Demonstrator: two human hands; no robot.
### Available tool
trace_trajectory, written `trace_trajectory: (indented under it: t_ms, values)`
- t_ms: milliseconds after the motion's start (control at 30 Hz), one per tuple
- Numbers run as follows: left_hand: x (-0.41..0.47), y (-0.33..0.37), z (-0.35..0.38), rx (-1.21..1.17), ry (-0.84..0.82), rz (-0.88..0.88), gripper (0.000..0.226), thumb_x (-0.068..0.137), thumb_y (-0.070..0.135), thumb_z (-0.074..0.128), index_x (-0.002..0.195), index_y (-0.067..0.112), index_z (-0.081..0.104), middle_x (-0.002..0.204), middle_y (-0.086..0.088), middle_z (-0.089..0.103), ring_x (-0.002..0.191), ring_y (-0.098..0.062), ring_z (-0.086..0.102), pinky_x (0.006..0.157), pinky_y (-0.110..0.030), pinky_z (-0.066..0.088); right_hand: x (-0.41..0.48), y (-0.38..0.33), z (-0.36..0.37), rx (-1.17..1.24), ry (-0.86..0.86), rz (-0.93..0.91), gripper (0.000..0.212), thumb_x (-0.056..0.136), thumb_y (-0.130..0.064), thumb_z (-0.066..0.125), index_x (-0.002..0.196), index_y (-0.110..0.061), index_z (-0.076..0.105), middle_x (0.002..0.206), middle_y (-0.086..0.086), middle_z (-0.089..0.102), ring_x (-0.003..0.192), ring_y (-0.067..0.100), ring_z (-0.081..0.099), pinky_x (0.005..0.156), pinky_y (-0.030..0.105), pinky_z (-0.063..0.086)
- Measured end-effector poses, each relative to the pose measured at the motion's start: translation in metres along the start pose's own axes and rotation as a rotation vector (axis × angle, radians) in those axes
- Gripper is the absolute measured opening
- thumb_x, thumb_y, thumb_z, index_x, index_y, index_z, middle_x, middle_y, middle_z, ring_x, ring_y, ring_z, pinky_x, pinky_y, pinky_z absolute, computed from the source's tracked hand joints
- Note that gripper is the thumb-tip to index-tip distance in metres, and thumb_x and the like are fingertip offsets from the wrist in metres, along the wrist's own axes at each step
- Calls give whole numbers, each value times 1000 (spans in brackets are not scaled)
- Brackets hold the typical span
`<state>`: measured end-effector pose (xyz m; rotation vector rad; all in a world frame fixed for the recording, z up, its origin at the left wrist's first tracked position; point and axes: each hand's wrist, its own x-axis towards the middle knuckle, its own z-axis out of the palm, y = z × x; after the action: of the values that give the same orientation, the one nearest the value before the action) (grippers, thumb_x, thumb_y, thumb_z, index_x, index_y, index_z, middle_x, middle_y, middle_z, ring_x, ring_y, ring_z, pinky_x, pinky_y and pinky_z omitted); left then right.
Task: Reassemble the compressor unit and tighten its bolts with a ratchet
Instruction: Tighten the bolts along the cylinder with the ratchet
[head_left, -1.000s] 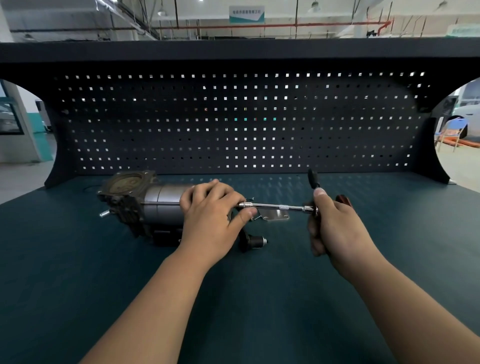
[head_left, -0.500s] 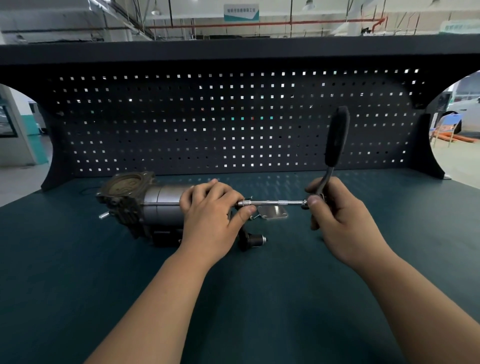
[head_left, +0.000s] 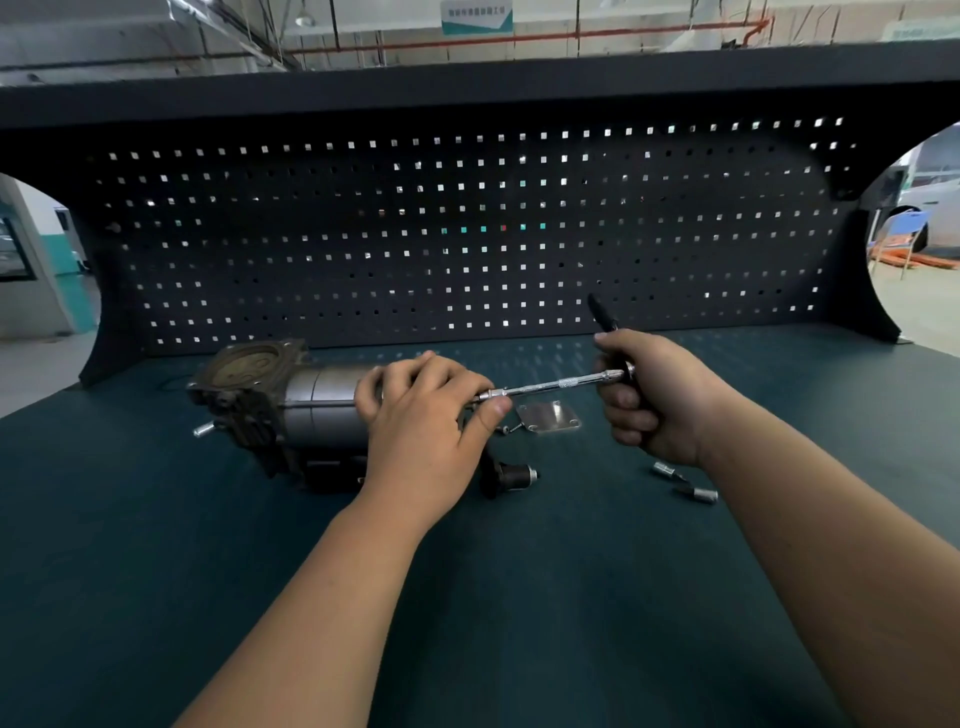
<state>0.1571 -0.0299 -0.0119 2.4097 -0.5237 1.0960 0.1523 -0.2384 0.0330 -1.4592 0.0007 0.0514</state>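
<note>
The compressor unit (head_left: 291, 400) lies on its side on the dark green bench top, its square head flange facing left. My left hand (head_left: 423, 421) wraps over the right end of its silver cylinder, thumb under the near end of the ratchet's extension bar. The ratchet (head_left: 561, 384) runs from that end rightwards as a thin chrome bar. My right hand (head_left: 652, 397) grips the ratchet head and black handle, whose tip sticks up and away from me. The bolt under the socket is hidden by my left hand.
A small square metal plate (head_left: 549, 417) and loose screws (head_left: 511, 427) lie just behind the bar. A black cylindrical part (head_left: 511, 475) sits below my left hand. Two loose sockets (head_left: 685, 483) lie under my right wrist. A dark pegboard (head_left: 467, 234) closes the back of the bench.
The ratchet handle swung up to upright and has now come back down and away, with my right hand turning it. My left hand stayed on the compressor's end.
</note>
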Motion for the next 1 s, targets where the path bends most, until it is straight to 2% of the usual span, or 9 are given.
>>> trace_trajectory:
  t_ms: [167, 233, 333, 467, 567, 700, 800, 933, 1000]
  values:
    - [0, -2, 2, 29, 0, 22, 33, 90, 55, 42, 93, 33, 67, 101, 19, 56, 121, -12, 29, 99, -34, 8, -6, 16, -10, -72, -63, -160, 30, 99, -24, 43, 72, -11, 49, 44, 6, 43, 34, 18, 33, 40, 25, 34]
    - [0, -3, 2, 36, -6, 35, 34, 90, 55, 43, 94, 32, 67, 101, 18, 57, 120, -13, 28, 99, -34, 9, -10, 22, -14, -267, 14, -295, 27, 97, -20, 47, 72, -11, 52, 49, 3, 53, 40, 19, 43, 43, 27, 40]
    - [-2, -4, 1, 38, -7, 41, 30, 91, 53, 47, 95, 30, 66, 103, 16, 57, 121, -13, 27, 99, -34, 9, -16, 30, -17, -616, 196, -576, 22, 93, -19, 53, 71, -22, 55, 55, -8, 59, 47, 6, 47, 48, 17, 40]
    - [-3, -4, 0, 31, -17, 34, 35, 89, 58, 41, 96, 32, 64, 104, 19, 55, 125, -15, 29, 100, -34, 9, -21, 35, -12, -794, 327, -911, 20, 89, -33, 55, 70, -25, 54, 53, -11, 50, 55, 6, 49, 53, 23, 35]
    - [-3, -3, -1, 20, -13, 46, 42, 87, 62, 32, 98, 34, 62, 103, 23, 50, 126, -14, 29, 100, -33, 9, -22, 35, -5, -757, 329, -1001, 33, 85, -46, 47, 69, -19, 57, 54, -4, 52, 58, 13, 50, 54, 24, 38]
    - [-4, -2, -1, 25, -10, 41, 42, 85, 65, 33, 98, 36, 61, 104, 21, 53, 126, -16, 30, 99, -34, 10, -19, 34, -1, -632, 281, -792, 36, 88, -42, 46, 64, -16, 51, 49, -3, 43, 46, 7, 40, 47, 21, 33]
    - [-3, -1, 0, 39, -6, 37, 47, 86, 64, 32, 94, 33, 66, 104, 14, 58, 125, -21, 36, 98, -34, 12, -16, 22, 2, -459, 237, -471, 44, 93, -45, 45, 60, -18, 55, 45, -7, 39, 38, 9, 33, 39, 21, 30]
    - [-2, -1, 0, 45, -2, 24, 49, 88, 63, 30, 87, 32, 68, 101, 14, 58, 123, -22, 38, 98, -36, 13, -16, 13, -5, 41, -61, 98, 46, 95, -52, 45, 67, -17, 57, 45, -2, 32, 30, 11, 18, 35, 18, 23]
    - [-2, -2, 1, 60, -11, 31, 50, 88, 63, 29, 87, 32, 68, 101, 14, 58, 123, -23, 38, 98, -36, 12, -16, 17, -4, 58, -74, 147, 44, 94, -52, 46, 67, -18, 50, 45, -3, 30, 30, 10, 16, 34, 19, 22]
